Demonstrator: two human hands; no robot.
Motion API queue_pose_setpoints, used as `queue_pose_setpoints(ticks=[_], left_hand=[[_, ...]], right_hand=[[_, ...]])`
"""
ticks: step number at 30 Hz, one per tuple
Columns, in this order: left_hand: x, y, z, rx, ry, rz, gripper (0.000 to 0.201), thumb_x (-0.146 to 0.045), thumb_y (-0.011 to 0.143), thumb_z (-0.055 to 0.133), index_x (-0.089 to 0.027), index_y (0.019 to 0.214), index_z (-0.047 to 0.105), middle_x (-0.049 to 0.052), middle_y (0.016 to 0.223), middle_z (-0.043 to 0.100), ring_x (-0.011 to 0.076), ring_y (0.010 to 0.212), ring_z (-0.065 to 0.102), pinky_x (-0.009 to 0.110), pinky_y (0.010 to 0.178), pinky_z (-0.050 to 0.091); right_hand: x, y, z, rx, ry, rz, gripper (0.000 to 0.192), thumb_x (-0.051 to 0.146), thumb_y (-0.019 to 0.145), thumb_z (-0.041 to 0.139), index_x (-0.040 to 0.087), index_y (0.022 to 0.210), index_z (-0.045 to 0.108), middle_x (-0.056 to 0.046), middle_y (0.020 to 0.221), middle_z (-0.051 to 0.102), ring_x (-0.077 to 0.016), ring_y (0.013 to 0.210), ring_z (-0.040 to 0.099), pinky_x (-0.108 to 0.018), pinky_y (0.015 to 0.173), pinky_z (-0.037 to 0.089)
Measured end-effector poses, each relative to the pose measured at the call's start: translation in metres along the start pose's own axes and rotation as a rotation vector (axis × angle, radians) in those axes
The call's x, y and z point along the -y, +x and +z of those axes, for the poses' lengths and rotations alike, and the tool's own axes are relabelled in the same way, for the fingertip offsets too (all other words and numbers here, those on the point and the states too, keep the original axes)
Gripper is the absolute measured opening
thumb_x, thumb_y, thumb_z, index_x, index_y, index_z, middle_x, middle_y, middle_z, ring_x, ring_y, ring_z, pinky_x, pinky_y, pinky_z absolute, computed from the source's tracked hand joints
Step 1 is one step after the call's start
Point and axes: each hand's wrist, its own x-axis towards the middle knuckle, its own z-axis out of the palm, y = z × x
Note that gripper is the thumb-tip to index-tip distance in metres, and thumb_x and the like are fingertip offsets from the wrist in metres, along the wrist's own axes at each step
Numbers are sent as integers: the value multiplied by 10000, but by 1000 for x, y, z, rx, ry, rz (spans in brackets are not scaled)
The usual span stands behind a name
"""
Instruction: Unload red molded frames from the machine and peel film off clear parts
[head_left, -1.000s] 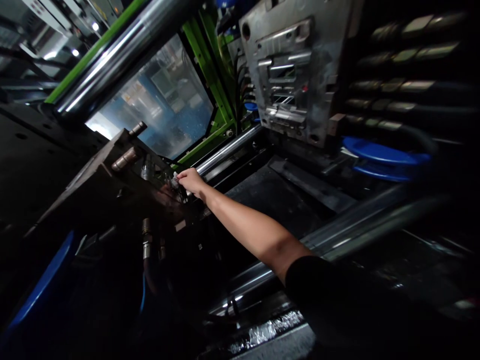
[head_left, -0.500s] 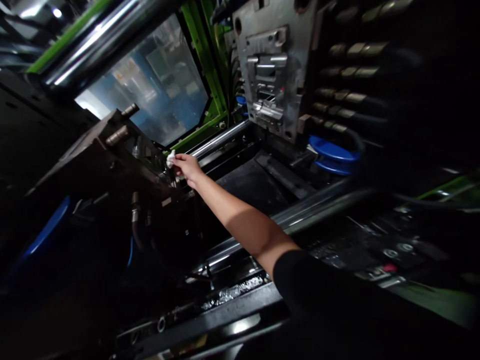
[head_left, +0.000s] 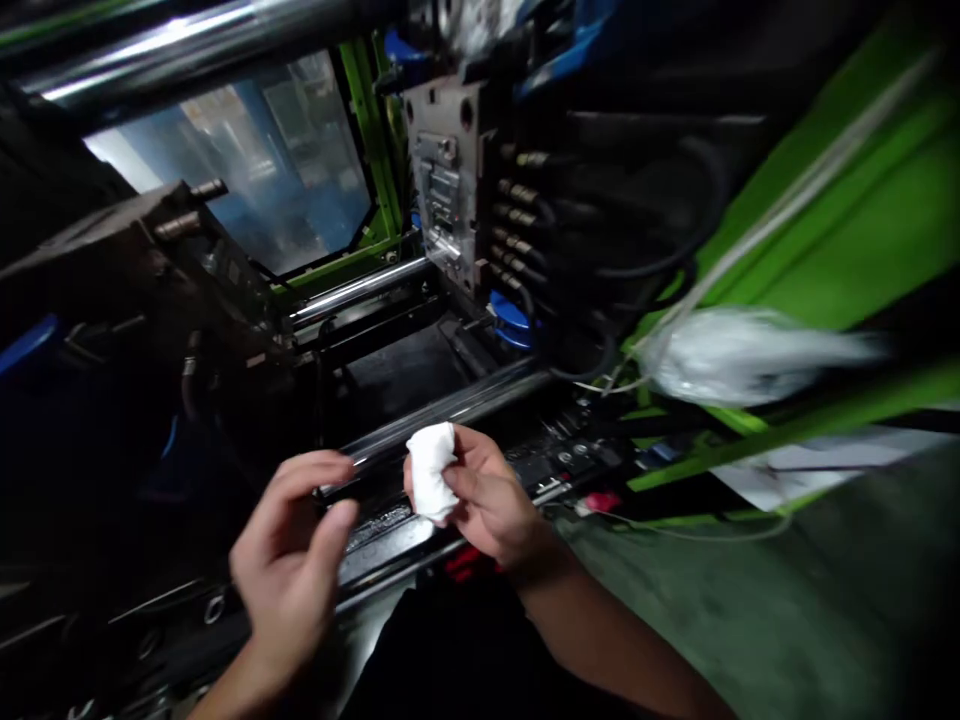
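A folded white cloth (head_left: 432,470) is pinched between the thumb and fingers of my right hand (head_left: 487,495), low in the middle of the view. To its left is my left hand (head_left: 292,550), thumb and fingers curved apart with nothing between them and not touching the cloth. Both hands are in front of an open moulding machine. Beyond them stands a steel mould half (head_left: 442,190) with hose fittings on its side. The opposite mould block (head_left: 172,250), with two guide pins, is at the left in shadow.
Polished tie bars (head_left: 465,400) cross the machine in front and behind. A green frame (head_left: 847,200) rises at the right, where a clear plastic bag (head_left: 750,355) hangs by a cord. Blue hose coils (head_left: 512,318) sit below the mould. Green floor (head_left: 660,590) shows at lower right.
My right hand has come back from the left mould block with the white cloth. My left hand has come into view. The camera has swung to the right.
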Motion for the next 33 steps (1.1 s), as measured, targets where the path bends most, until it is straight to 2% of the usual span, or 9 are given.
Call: queue_pose_setpoints(ticks=[3,6,9,12,16,22,25,29,33], left_hand=[[-4,3,52,218,-214,3,174,-240,906,753,-216,1067,689,49,1031,633,196,969,618,302,851,517],[-19,3,95,369,-321,-46,236,-236,875,796,-249,1082,682,23,1026,643,167,955,608,252,810,507],[-32,0,120,451,-360,-38,204,-176,885,778,-248,1049,680,10,1000,651,149,934,612,243,817,501],[-33,-2,131,519,-368,90,188,-143,908,741,-235,1065,692,22,1007,654,158,933,621,275,839,505],[-23,-2,133,532,-278,280,274,-120,942,677,-227,1192,703,67,1113,637,192,1008,621,323,867,516],[-5,1,117,515,-150,561,552,-190,851,814,-216,1363,610,99,1168,634,247,1074,589,383,916,516],[3,6,105,482,-133,606,465,-86,915,699,-231,1349,619,99,1175,649,233,1082,592,382,919,511],[12,8,92,456,-136,597,454,-70,957,604,-246,1376,611,116,1262,635,249,1145,586,409,949,508],[27,2,87,429,-44,686,544,-173,931,672,-190,1460,543,177,1419,551,323,1264,523,493,1046,459]], right_hand=[[26,-38,-1,-186,-167,-111,297,400,730,865,187,905,754,-54,820,664,-114,561,507,-240,477,378],[46,-75,-6,-372,-379,-321,197,347,732,868,216,847,776,-65,994,653,-162,755,582,-276,617,470],[59,-108,-7,-484,-554,-440,131,293,811,807,245,932,792,-72,1094,634,-205,944,610,-313,793,512],[67,-128,-2,-515,-605,-471,214,339,851,768,232,1035,781,-85,1070,646,-220,929,617,-335,815,518],[67,-135,7,-594,-674,-542,182,360,923,693,211,972,786,-71,944,677,-208,857,621,-321,774,509],[51,-131,19,-641,-1045,-532,205,301,985,613,247,1009,809,-74,1047,719,-218,926,665,-336,842,528],[43,-125,24,-632,-1172,-547,225,269,991,599,273,1073,808,-75,1129,716,-231,1024,674,-351,917,527],[34,-113,31,-636,-1261,-593,240,223,971,617,290,1099,809,-68,1079,729,-224,986,682,-339,889,536],[21,-104,27,-574,-1056,-512,255,256,972,606,276,1152,786,-64,1087,727,-228,990,669,-344,909,530]])
